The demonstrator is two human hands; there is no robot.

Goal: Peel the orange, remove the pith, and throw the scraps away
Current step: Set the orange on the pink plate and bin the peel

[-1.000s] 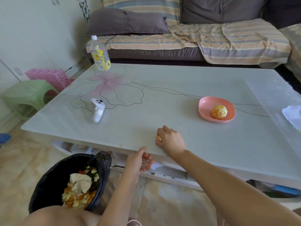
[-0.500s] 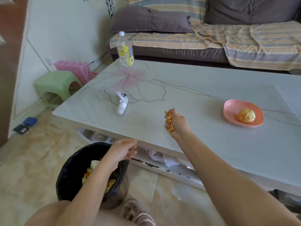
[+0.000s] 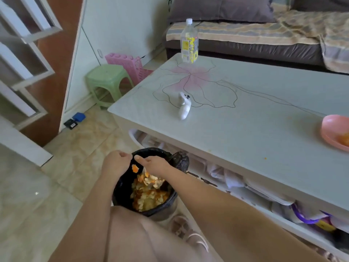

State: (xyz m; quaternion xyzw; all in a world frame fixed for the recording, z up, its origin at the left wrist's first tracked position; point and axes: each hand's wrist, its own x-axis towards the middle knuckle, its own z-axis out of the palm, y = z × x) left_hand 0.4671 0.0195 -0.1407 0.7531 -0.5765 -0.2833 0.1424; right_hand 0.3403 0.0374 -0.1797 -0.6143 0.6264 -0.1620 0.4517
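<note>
Both hands were over the bin (image 3: 180, 160), which stood on the floor against the near edge of the table (image 3: 245, 133). The right hand (image 3: 155, 164) was palm down, its fingers loose and spread and holding nothing, with the forefinger pointing toward 9 o'clock. Scraps (image 3: 151, 179) lay directly under it on the heap in the bin. One bit of peel (image 3: 135, 168) showed just below the gap between the hands, and I couldn't tell whether it was in the air or stuck to the liner. The left hand (image 3: 116, 163) was curled at the bin's 9 o'clock rim. I couldn't make out whether it gripped the liner.

The orange (image 3: 346, 139), peeled, sat on the plate (image 3: 329, 127) up on the table, at about 3 o'clock from the hands and well apart from them. It was cut off by the edge of the view and looked round, so it had no long axis to speak of. The right hand was nearer to it. A speck (image 3: 265, 158) on the table near the front edge probably wanted picking up too, and again the right hand was closer.

The bottle (image 3: 189, 42) at 12 o'clock had a yellow label, but its letters were too blurred to read. A white controller (image 3: 184, 107) showed no marking.
</note>
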